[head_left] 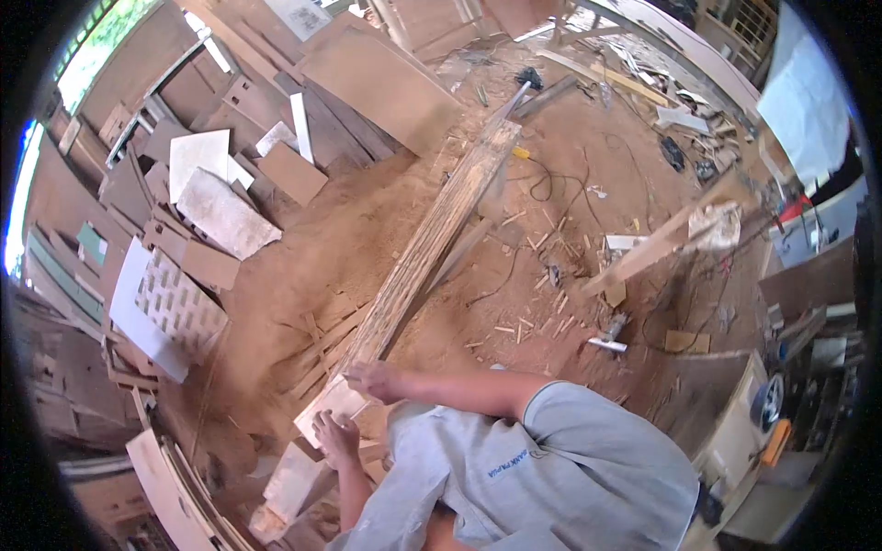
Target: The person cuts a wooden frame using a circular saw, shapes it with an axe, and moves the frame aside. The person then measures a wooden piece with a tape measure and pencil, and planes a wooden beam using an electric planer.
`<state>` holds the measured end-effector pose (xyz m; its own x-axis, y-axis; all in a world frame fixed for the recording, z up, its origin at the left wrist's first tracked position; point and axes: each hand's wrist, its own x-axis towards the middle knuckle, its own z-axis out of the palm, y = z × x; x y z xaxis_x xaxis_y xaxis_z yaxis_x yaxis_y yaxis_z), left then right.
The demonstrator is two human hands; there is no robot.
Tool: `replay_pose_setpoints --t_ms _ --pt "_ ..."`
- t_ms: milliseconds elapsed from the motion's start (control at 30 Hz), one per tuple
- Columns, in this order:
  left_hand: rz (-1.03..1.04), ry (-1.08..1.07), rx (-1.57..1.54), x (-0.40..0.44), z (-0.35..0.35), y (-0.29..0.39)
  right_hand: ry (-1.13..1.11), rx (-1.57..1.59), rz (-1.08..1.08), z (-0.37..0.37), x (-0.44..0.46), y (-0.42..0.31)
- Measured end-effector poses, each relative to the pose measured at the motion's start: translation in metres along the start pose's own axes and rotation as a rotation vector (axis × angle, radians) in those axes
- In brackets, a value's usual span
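A pale, smooth wooden board [329, 400] lies at the near end of a long, rough wooden beam [432, 241]. The fingers of my left hand [336, 437] bend over the board's near edge, slightly apart. Across its far right corner, where pale wood meets rough beam, my right hand [375, 381] grips with curled fingers. The undersides of both hands are hidden. Below my left hand is a light squared timber block [292, 479], partly beside my sleeve.
Sheets and offcuts [225, 211] lean along the left. Wood scraps [551, 321] and a dark cable [542, 188] with a yellow end litter the sawdust-covered floor at right. A slanting timber post [666, 230] stands there. An orange-handled tool [776, 441] lies at far right.
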<state>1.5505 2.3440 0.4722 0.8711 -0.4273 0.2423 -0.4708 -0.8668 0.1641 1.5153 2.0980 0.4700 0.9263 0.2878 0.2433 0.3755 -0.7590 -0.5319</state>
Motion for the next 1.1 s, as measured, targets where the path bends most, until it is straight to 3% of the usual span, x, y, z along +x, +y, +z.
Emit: replay_pose_setpoints --t_ms 67,167,267,333,467,533,600,733,800,900,1000,1100 --pt "-0.020 -0.155 -0.029 0.009 0.011 0.014 0.084 0.005 0.024 -0.050 -0.022 0.020" --pt "-0.104 -0.011 -0.071 0.035 0.029 0.048 0.343 0.021 0.021 -0.096 -0.044 0.072" --pt "-0.034 0.095 -0.138 0.074 0.062 0.100 0.339 0.191 0.192 -0.148 -0.070 0.126" --pt "-0.034 0.027 -0.216 0.107 0.070 0.156 0.262 0.170 0.314 -0.170 -0.096 0.171" --pt "0.094 -0.039 -0.440 0.193 0.142 0.286 0.141 0.160 0.468 -0.232 -0.183 0.279" --pt "0.296 -0.068 -0.598 0.265 0.214 0.393 0.255 0.183 0.850 -0.256 -0.268 0.362" --pt "0.394 -0.245 -0.672 0.333 0.206 0.501 0.344 0.029 0.895 -0.331 -0.321 0.396" --pt "0.674 -0.305 -0.900 0.445 0.231 0.688 0.518 0.053 1.312 -0.449 -0.405 0.443" --pt "0.772 -0.360 -0.876 0.486 0.217 0.779 0.764 0.150 1.390 -0.487 -0.451 0.469" --pt "0.859 -0.463 -0.848 0.524 0.235 0.891 0.919 -0.005 1.485 -0.512 -0.527 0.504" --pt "0.891 -0.646 -0.736 0.548 0.255 0.992 1.164 0.299 1.714 -0.531 -0.584 0.534" --pt "0.986 -0.672 -0.552 0.563 0.358 1.055 1.060 0.154 1.867 -0.543 -0.657 0.587"
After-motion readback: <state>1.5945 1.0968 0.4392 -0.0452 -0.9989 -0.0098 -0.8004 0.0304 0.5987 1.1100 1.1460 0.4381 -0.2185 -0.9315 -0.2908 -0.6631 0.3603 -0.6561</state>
